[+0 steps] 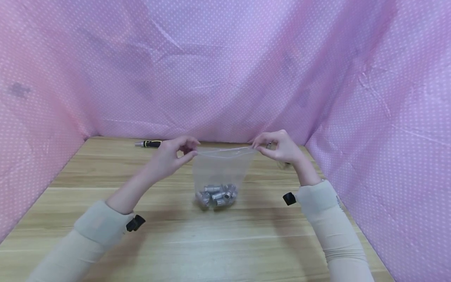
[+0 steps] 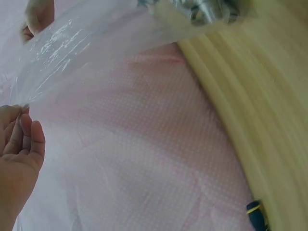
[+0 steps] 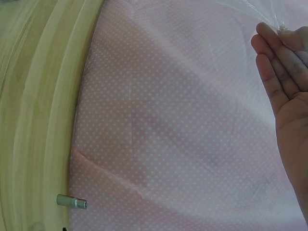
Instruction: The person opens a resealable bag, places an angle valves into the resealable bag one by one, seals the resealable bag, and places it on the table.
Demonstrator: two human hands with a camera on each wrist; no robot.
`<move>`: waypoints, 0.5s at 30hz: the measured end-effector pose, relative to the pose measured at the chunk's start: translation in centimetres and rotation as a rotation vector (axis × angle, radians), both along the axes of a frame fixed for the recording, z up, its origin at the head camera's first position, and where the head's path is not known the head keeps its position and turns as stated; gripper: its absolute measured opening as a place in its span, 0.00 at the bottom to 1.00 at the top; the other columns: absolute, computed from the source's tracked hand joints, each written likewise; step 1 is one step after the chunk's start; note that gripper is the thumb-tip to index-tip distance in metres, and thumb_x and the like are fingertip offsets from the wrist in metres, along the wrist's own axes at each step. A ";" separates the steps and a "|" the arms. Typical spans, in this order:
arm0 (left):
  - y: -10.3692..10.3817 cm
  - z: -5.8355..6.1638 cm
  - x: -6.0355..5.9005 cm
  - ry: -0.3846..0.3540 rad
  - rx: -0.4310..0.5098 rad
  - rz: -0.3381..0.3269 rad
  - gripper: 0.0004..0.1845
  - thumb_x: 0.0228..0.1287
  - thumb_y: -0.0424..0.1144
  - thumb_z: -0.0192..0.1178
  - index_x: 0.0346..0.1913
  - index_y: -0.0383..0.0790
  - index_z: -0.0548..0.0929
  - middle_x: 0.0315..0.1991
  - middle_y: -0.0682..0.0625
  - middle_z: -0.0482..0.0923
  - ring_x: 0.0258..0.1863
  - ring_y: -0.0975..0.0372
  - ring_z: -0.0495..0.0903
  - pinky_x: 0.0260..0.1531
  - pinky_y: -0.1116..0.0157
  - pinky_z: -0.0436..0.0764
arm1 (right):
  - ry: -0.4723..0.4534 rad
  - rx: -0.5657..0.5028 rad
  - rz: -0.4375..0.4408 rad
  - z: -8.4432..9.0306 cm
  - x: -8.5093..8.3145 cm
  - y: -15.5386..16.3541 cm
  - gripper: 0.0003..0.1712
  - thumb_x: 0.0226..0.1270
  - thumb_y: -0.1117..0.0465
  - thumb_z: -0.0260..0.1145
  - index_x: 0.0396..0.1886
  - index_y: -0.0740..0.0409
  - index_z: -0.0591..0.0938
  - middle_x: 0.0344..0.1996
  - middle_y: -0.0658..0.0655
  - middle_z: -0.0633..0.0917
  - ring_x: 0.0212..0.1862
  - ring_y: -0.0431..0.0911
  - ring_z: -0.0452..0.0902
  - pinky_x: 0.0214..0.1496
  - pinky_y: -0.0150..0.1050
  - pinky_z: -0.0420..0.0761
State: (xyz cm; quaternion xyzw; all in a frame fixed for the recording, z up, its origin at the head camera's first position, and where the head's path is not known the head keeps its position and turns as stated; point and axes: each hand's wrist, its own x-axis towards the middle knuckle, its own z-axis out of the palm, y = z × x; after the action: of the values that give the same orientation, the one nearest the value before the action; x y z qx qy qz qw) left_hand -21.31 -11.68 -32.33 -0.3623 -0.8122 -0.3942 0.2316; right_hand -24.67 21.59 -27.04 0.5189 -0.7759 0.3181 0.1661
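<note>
A clear zip bag point(image 1: 225, 166) hangs upright by its top edge between both hands. Several silvery metal sockets point(image 1: 218, 195) lie heaped in its bottom, close to the tabletop; whether the bag touches the wood I cannot tell. My left hand point(image 1: 172, 154) pinches the bag's top left corner between thumb and finger. At the opposite corner, my right hand point(image 1: 282, 147) pinches the film the same way. The right wrist view shows thumb and fingertip meeting on the gathered plastic, the other fingers point(image 3: 272, 82) extended. The bag's mouth looks nearly flat.
Behind the left hand, a black and yellow screwdriver handle point(image 1: 152, 144) with a metal end lies at the table's back edge. A loose metal socket point(image 3: 72, 201) lies near that edge on the right, mostly hidden behind the right hand. Pink dotted cloth point(image 1: 211, 78) encloses the wooden table point(image 1: 197, 250).
</note>
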 end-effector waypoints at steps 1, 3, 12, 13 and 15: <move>0.1 -0.1 0.1 -0.054 0.022 0.006 0.10 0.60 0.32 0.63 0.45 0.38 0.80 0.33 0.53 0.82 0.33 0.65 0.78 0.35 0.71 0.79 | -0.009 -0.009 0.001 -0.1 0.0 0.0 0.09 0.47 0.81 0.64 0.27 0.67 0.84 0.30 0.64 0.86 0.30 0.49 0.82 0.23 0.25 0.70; 0.3 -0.4 0.2 -0.145 0.056 0.021 0.11 0.61 0.33 0.63 0.46 0.38 0.80 0.34 0.52 0.83 0.34 0.64 0.79 0.37 0.70 0.80 | -0.025 -0.025 0.011 -0.2 -0.1 0.1 0.09 0.46 0.81 0.64 0.27 0.67 0.83 0.30 0.64 0.86 0.30 0.48 0.82 0.25 0.26 0.72; 0.1 -1.4 0.2 -0.266 0.065 0.134 0.05 0.61 0.39 0.63 0.35 0.40 0.83 0.29 0.48 0.83 0.28 0.62 0.78 0.25 0.69 0.77 | -0.039 -0.048 0.049 -0.9 -0.7 0.4 0.09 0.49 0.80 0.64 0.28 0.67 0.83 0.30 0.62 0.86 0.34 0.49 0.82 0.28 0.24 0.73; 0.2 -1.4 0.2 -0.254 0.059 0.134 0.05 0.61 0.39 0.64 0.35 0.40 0.83 0.29 0.48 0.83 0.27 0.62 0.77 0.24 0.70 0.76 | -0.032 -0.052 0.046 -1.3 -1.1 0.5 0.09 0.50 0.79 0.64 0.30 0.66 0.84 0.32 0.61 0.87 0.35 0.48 0.82 0.30 0.25 0.75; 0.3 -1.4 0.3 -0.217 0.050 0.126 0.04 0.61 0.38 0.64 0.34 0.41 0.84 0.28 0.49 0.83 0.26 0.63 0.76 0.22 0.70 0.74 | -0.007 -0.071 0.031 -1.7 -1.5 0.5 0.10 0.52 0.77 0.65 0.35 0.65 0.83 0.35 0.58 0.87 0.37 0.46 0.82 0.37 0.28 0.78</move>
State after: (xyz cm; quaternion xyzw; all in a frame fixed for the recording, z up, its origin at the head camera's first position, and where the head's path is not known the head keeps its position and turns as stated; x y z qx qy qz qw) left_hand -21.06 -11.38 -33.68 -0.2600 -0.8435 -0.4359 0.1757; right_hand -26.20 22.06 -28.72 0.5236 -0.7563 0.3500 0.1769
